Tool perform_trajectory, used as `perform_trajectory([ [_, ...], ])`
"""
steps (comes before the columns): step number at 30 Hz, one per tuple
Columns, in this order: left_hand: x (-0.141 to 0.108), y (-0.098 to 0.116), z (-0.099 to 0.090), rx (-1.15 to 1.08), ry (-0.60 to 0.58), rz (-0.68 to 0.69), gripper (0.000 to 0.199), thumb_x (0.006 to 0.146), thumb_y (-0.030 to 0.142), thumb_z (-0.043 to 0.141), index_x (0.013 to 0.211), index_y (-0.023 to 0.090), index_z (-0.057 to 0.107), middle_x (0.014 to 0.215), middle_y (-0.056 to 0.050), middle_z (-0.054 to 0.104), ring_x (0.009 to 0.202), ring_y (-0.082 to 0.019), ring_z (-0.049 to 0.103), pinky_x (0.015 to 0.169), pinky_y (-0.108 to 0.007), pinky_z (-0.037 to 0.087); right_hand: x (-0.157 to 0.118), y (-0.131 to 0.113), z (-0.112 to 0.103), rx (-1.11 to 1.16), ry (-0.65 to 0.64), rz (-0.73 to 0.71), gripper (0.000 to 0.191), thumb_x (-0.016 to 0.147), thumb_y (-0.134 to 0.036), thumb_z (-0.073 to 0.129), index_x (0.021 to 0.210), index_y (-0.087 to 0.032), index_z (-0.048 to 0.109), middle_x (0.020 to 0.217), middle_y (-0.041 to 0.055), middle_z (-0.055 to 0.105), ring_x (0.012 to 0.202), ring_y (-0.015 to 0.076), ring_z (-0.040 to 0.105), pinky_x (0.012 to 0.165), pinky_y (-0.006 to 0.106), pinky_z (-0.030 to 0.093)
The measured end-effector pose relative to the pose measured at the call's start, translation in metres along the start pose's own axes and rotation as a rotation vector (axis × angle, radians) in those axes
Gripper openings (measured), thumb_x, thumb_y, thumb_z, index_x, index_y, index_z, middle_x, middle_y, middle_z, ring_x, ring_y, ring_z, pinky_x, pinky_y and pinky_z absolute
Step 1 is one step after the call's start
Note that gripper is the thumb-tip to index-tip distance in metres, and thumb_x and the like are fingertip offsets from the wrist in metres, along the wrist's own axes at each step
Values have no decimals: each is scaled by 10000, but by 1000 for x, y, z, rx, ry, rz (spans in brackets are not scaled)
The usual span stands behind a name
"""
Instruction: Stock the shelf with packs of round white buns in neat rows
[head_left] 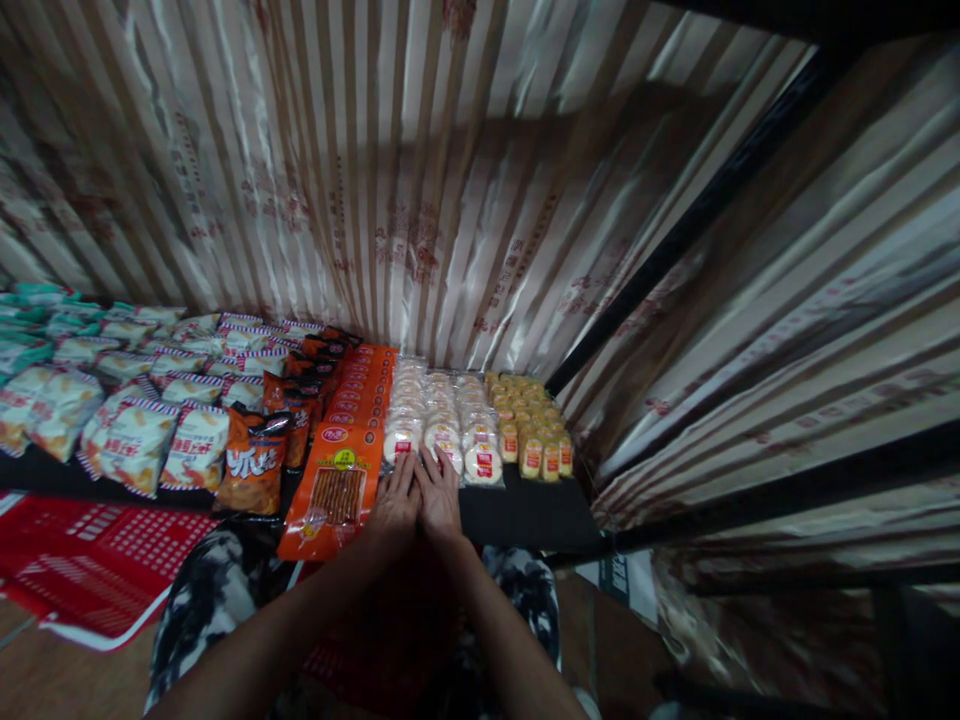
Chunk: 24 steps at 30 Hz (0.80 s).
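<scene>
Narrow black shelf (pixel 517 520), backed by striped sheeting (pixel 420 180) with red print; at the right end, a dark slanting post (pixel 697 240). On the shelf, three columns of round white packets (pixel 444 420). Against the nearest of them, left hand (pixel 395 505) and right hand (pixel 440 492) side by side, fingers outstretched; impossible to tell whether either grip is closed on a packet. Just right, yellow packets (pixel 531 455); just left, orange packs (pixel 337 495) overhanging the front edge, then orange bags (pixel 255 460) and crowded white bags (pixel 131 445). Bare strip along the front edge at right, out to the corner. Below, patterned trouser legs (pixel 525 600) near the edge; leftward, red basket (pixel 97 565); tiled floor (pixel 622 650) at right.
</scene>
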<state>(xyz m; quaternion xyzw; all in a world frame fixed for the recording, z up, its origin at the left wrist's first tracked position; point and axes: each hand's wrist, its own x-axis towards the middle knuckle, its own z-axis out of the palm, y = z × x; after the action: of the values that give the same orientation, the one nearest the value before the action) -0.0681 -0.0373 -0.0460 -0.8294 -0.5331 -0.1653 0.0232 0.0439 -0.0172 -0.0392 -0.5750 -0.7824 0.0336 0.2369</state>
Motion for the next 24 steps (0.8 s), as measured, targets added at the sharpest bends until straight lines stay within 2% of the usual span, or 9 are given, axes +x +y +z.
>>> perform_trajectory([
  [5, 1, 2, -8, -13, -7, 2, 451, 862, 165, 409, 1311, 144, 452, 1462, -170, 284, 1349, -300, 262, 974, -431, 389, -1, 2, -2, 3, 52, -21, 429, 860, -147, 446, 1274, -239, 517, 1412, 30, 417, 1323, 239, 224, 1055, 440, 282],
  [12, -2, 4, -13, -58, -44, -15, 463, 869, 179, 406, 1331, 149, 430, 1461, -177, 284, 1349, -300, 263, 999, -447, 362, -2, -1, -9, -1, 49, -24, 428, 843, -127, 452, 1250, -227, 542, 1411, 58, 410, 1327, 255, 221, 1056, 463, 274],
  [19, -3, 8, -17, -57, -27, -37, 446, 879, 222, 414, 1317, 149, 452, 1463, -165, 287, 1349, -296, 263, 1010, -427, 355, -7, 3, -1, 18, 81, -15, 464, 834, -113, 435, 1274, -236, 516, 1445, 73, 356, 1327, 252, 234, 1040, 476, 287],
  [24, -1, 9, -14, -20, -7, -77, 441, 883, 243, 427, 1315, 159, 458, 1461, -157, 296, 1340, -290, 287, 962, -396, 398, -8, 4, 3, 20, 94, -26, 447, 839, -128, 447, 1258, -259, 528, 1440, 66, 361, 1333, 245, 229, 1033, 463, 299],
])
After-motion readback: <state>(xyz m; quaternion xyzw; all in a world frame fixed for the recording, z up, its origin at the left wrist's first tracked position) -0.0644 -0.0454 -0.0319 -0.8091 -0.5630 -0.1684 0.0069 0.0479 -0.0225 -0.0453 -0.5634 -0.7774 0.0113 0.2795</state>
